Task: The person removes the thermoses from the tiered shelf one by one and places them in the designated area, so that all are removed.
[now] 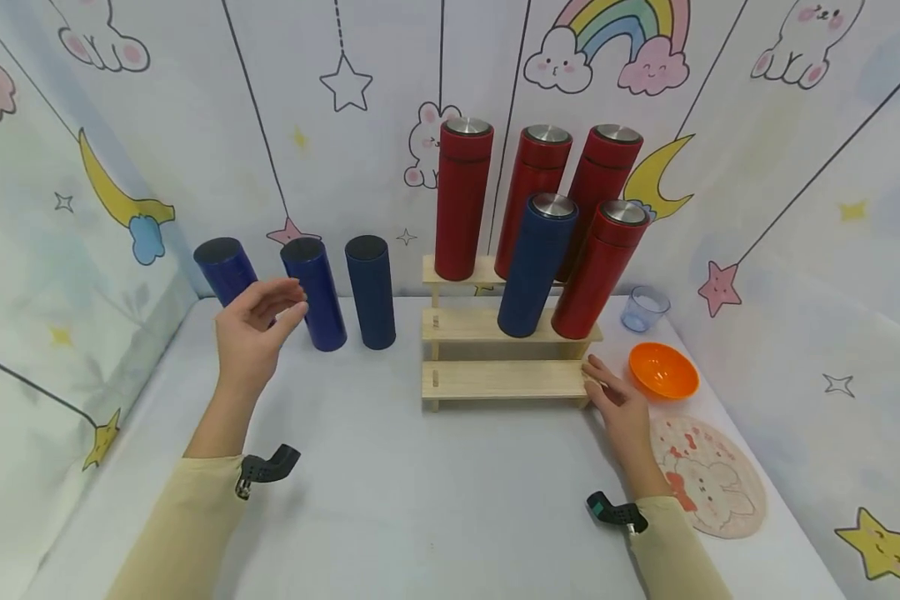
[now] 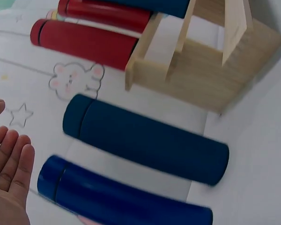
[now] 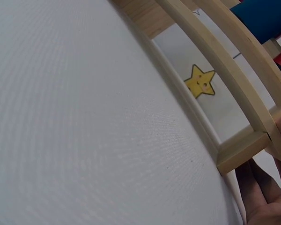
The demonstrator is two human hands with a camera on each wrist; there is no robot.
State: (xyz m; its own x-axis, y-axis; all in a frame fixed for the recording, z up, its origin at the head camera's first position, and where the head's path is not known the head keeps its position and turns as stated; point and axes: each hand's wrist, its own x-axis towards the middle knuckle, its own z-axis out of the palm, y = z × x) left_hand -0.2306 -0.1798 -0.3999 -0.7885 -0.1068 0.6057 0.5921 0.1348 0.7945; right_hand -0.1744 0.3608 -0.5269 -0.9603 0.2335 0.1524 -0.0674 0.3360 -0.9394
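My left hand (image 1: 253, 337) is raised in front of the leftmost blue thermos flask (image 1: 223, 265), hiding its lower part. Its curved fingers hold nothing, with thumb and fingers apart in the left wrist view. Beside it stand another bright blue flask (image 1: 317, 296) and a darker blue flask (image 1: 371, 292). At the wooden stepped rack (image 1: 502, 379), my right hand (image 1: 624, 414) grips the right end of the lowest shelf. Three red flasks (image 1: 465, 200) stand on the top shelf. A blue flask (image 1: 537, 267) and a red flask (image 1: 600, 271) occupy the middle shelf.
Right of the rack are a clear bluish cup (image 1: 645, 309), an orange bowl (image 1: 663, 372) and a round rabbit-print mat (image 1: 712, 479). A patterned cloth (image 1: 360, 167) hangs behind and along the sides of the white table (image 1: 412, 500).
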